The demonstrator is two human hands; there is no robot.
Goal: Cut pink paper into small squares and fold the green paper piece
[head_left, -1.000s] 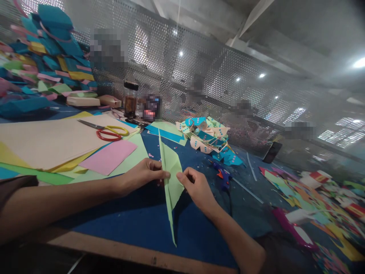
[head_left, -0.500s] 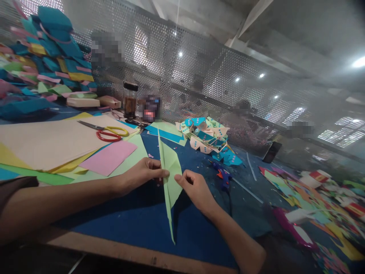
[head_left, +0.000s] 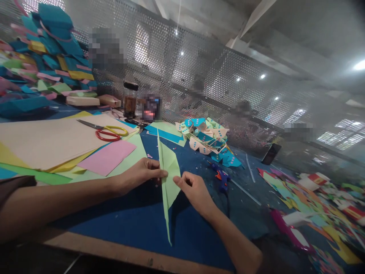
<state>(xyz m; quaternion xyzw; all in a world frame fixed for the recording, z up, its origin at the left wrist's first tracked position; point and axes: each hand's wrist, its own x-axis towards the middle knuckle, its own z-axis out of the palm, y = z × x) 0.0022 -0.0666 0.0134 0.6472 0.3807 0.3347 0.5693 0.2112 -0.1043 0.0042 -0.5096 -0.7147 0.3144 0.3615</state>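
Observation:
A folded sheet of light green paper is held upright above the blue table, its long narrow edge running toward me. My left hand pinches the folded edge near its middle, thumb on the near side. On the right, my right hand grips the wider flap between thumb and bent fingers. The fingertips behind the paper are hidden. Left of the hands lie a pink sheet and scissors with red and yellow handles, resting on large cream paper.
A blue glue gun lies right of my hands. Behind it is a heap of folded paper boats. A lidded jar stands by the mesh partition. Paper scraps and a magenta tool lie at right.
The green paper and both hands have shifted very slightly left in the view. The grip of each hand on the paper looks the same.

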